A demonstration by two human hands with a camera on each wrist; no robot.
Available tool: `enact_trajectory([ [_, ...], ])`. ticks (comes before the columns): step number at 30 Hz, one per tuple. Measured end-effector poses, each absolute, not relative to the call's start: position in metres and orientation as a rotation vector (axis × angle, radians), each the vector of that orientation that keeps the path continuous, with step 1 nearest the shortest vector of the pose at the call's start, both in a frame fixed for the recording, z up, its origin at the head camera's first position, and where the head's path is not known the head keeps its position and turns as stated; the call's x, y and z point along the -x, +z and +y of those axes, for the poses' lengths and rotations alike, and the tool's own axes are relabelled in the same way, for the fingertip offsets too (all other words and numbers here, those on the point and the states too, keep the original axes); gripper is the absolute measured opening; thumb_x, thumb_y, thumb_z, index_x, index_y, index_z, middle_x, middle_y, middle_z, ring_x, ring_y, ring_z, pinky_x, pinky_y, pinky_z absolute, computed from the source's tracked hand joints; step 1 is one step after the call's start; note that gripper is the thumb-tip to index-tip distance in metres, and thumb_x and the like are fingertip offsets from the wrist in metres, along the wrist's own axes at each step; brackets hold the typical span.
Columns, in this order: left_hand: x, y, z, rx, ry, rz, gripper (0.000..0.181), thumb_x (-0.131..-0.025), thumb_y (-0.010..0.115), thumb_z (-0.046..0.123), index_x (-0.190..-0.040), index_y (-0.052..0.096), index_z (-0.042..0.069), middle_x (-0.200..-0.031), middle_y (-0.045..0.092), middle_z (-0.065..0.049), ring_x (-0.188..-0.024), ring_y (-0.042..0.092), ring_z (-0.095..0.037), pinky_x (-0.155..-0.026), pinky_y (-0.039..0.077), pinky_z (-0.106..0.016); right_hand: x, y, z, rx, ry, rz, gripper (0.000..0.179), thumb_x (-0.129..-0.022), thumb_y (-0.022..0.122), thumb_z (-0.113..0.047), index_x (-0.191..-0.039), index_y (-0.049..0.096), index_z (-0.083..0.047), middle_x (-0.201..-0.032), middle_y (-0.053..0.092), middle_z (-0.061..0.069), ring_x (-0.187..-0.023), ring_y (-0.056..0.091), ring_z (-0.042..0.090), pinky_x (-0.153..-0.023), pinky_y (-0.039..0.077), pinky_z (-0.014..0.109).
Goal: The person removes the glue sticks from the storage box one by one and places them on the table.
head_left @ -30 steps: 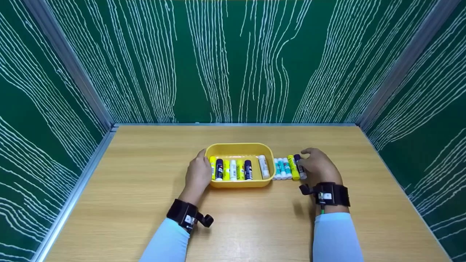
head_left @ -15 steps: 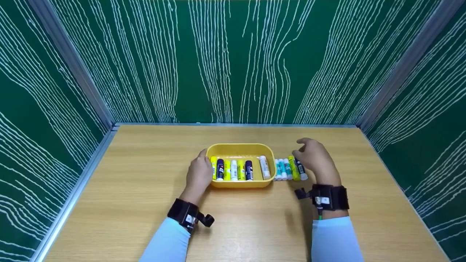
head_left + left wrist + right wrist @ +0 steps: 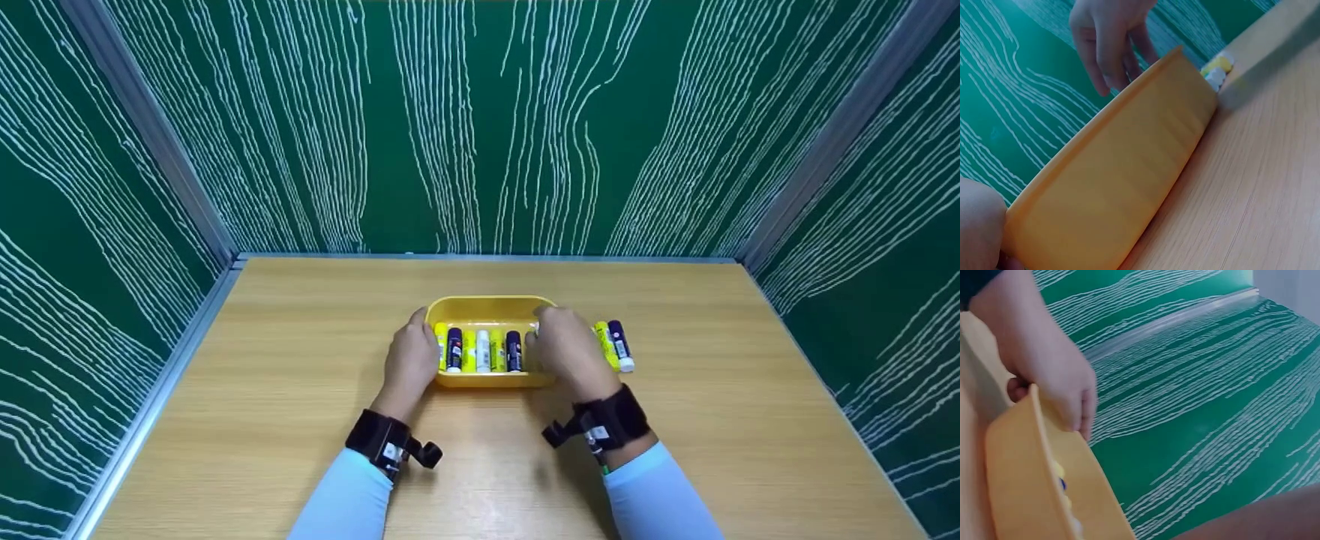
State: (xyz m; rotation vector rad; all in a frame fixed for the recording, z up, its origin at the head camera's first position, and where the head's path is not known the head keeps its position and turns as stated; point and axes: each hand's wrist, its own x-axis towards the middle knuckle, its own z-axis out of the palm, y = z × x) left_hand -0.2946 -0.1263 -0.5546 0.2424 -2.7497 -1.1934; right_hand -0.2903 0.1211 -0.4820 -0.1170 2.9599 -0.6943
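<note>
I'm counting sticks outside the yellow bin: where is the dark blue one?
In the head view, the dark blue stick lies on the table right of the yellow bin, just beyond a yellow stick.

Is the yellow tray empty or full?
The tray is not empty: at least six sticks lie inside it, side by side. Whether it is full, I cannot tell: the right hand hides part of its right end.

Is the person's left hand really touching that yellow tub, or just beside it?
Touching. The right wrist view shows it: the left hand laps over the rim at the end of the yellow tub, with no gap.
</note>
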Motion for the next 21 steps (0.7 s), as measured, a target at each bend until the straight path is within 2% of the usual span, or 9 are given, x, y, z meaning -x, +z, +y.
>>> enact_trajectory([
  [5,0.296,-0.555,-0.127,-0.247,-1.206,-2.757,0.05,-0.123,0.042,0.02,-0.169,0.05,0.002,-0.155,0.069,-0.028,-0.135,0.075,-0.042,-0.111,0.065,-0.057,0.291,-0.491,0.113,0.118,-0.67,2.927,0.047,-0.111,0.073,-0.022,-0.153,0.068,-0.001,-0.135,0.077,0.023,-0.1,0.073,0.032,-0.078,0.059,0.034],
  [7,0.296,-0.555,-0.127,-0.247,-1.204,-2.755,0.05,-0.123,0.043,0.019,-0.169,0.05,0.002,-0.154,0.069,-0.029,-0.134,0.075,-0.043,-0.109,0.066,-0.057,0.291,-0.494,0.111,0.117,-0.653,2.917,0.046,-0.111,0.073,-0.022,-0.152,0.069,-0.001,-0.133,0.078,0.023,-0.1,0.072,0.032,-0.083,0.06,0.035],
  [15,0.296,-0.556,-0.127,-0.247,-1.222,-2.75,0.05,-0.123,0.043,0.02,-0.169,0.05,0.002,-0.157,0.067,-0.028,-0.137,0.073,-0.043,-0.112,0.064,-0.057,0.294,-0.501,0.105,0.075,-0.583,2.864,0.04,-0.112,0.069,-0.019,-0.149,0.07,-0.001,-0.123,0.078,0.02,-0.098,0.07,0.03,-0.089,0.062,0.038],
  [21,0.296,-0.556,-0.127,-0.257,-1.222,-2.747,0.05,-0.123,0.043,0.02,-0.169,0.05,0.002,-0.157,0.067,-0.028,-0.138,0.073,-0.044,-0.112,0.064,-0.059,0.299,-0.506,0.105,0.074,-0.624,2.869,0.033,-0.113,0.065,-0.013,-0.142,0.073,0.0,-0.112,0.079,0.017,-0.09,0.072,0.027,-0.078,0.062,0.032],
])
